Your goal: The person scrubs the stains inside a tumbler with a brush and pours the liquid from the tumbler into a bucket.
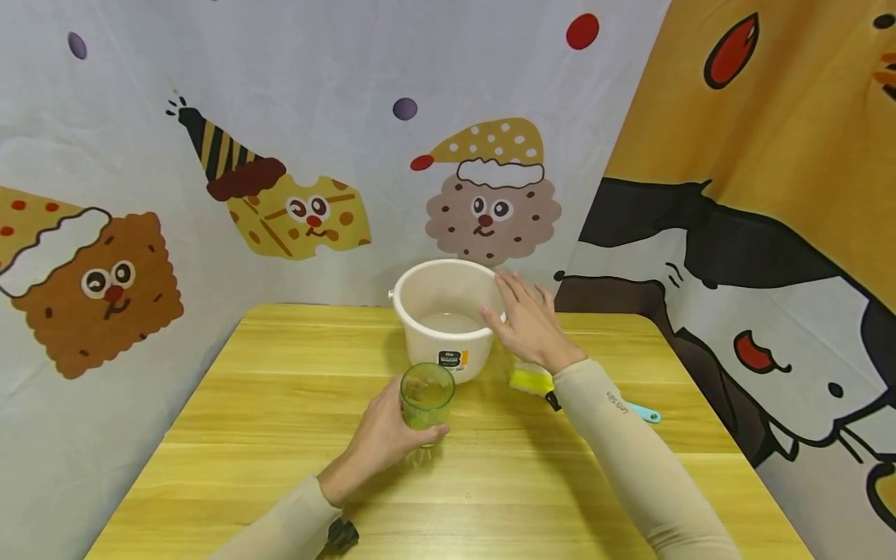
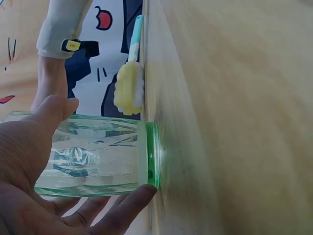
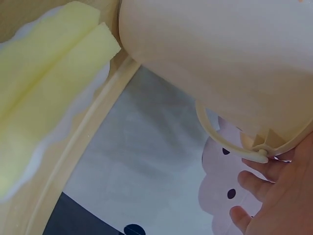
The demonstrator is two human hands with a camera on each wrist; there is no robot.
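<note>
My left hand (image 1: 388, 424) grips a green-tinted clear glass (image 1: 428, 397), thumb on one side and fingers on the other. In the left wrist view the glass (image 2: 98, 156) has its base close to the tabletop; I cannot tell whether it touches. A cream plastic bucket (image 1: 448, 342) with a dark label stands at the back of the table. On the bucket's right rim rests my right hand (image 1: 528, 323), its fingers spread and fairly straight. The right wrist view shows the bucket's handle (image 3: 220, 139) beside those fingers.
Right of the bucket, partly under my right forearm, lies a sponge brush (image 1: 532, 379) with a yellow and white head and a light blue handle (image 1: 645, 413). The wooden table (image 1: 280, 373) ends at a cartoon-printed cloth (image 1: 315, 62).
</note>
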